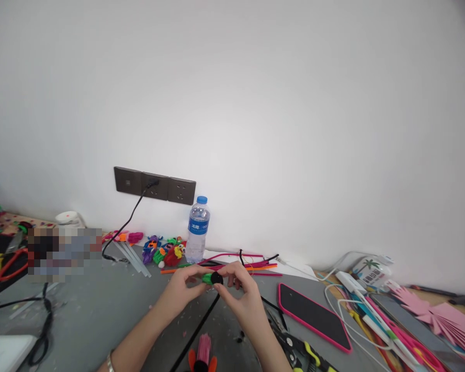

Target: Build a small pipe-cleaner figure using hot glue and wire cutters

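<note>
Left hand (184, 287): thumb and forefinger are pinching the green end of a small green-and-black piece (213, 279). Right hand (242, 294): thumb and forefinger are closing on its round black end. Both grips are clamped on the one piece, which I am holding above the table (101, 305), nearer its far edge than its near one.

On handling: the left pinch should be anchoring, the right doing the fine turning; pressing lightly seems wise, since the fuzz looks easy to crush. Squaring the black end to the green before adding force would likely serve best.

Below my hands a black strip (196, 331) is slanting to the near edge; whether it is joining the piece, I cannot tell. Beside it, at that edge, a pink-and-orange figure (204, 349) is lying. Right of my wrist, a black-and-yellow tool (290, 343), then a phone (313, 318). Along the far edge, loose stems (269, 266) are lying and a bottle (197, 232) is standing, fuzzy figures (174, 254) resting to its left.
</note>
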The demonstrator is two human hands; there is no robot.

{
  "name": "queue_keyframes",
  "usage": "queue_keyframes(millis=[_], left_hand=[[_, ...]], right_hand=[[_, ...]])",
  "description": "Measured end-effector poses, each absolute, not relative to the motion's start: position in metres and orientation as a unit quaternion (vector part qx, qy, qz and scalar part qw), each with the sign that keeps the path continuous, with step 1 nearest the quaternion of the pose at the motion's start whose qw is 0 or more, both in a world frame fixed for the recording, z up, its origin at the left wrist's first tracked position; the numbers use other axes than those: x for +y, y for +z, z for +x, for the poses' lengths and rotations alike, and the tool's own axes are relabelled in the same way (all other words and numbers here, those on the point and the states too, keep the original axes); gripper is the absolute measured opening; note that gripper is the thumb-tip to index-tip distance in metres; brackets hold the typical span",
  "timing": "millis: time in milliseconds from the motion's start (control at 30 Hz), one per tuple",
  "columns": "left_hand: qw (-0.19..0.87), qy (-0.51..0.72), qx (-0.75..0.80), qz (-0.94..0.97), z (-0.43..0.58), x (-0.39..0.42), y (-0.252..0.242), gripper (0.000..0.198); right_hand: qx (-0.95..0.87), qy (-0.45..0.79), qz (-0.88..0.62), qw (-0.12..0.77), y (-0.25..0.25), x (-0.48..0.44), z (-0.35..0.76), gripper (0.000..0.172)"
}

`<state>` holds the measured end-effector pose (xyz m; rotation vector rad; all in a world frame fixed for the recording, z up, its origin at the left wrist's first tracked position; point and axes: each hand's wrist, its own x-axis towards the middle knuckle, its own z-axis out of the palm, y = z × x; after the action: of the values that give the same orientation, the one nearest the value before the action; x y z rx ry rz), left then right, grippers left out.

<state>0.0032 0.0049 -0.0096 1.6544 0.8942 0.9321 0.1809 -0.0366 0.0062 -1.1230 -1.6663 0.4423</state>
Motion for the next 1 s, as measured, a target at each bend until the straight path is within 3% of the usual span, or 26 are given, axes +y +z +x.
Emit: queue_keyframes(millis=[233, 367, 567, 767, 1000], left_hand=[[0.503, 0.385, 0.364, 0.683, 0.003, 0.005, -0.004, 0.028], [0.505, 0.413, 0.371, 0.661, 0.002, 0.003, -0.003, 0.029], [0.437, 0.44, 0.405, 0.672, -0.004, 0.004, -0.001, 0.023], [0.392, 0.423, 0.427, 0.696, -0.01, 0.004, 0.007, 0.029], [0.328, 0.395, 0.445, 0.733, -0.013, 0.001, 0.016, 0.021]], right_hand=[[-0.698, 0.187, -0.463, 0.513, 0.006, -0.038, 0.183, 0.007], [-0.674, 0.189, -0.49, 0.52, 0.006, -0.038, 0.187, 0.022], [-0.612, 0.195, -0.517, 0.565, 0.003, -0.037, 0.192, 0.027], [-0.629, 0.206, -0.517, 0.544, -0.003, -0.034, 0.189, 0.025], [-0.601, 0.222, -0.546, 0.539, -0.007, -0.033, 0.189, 0.03]])
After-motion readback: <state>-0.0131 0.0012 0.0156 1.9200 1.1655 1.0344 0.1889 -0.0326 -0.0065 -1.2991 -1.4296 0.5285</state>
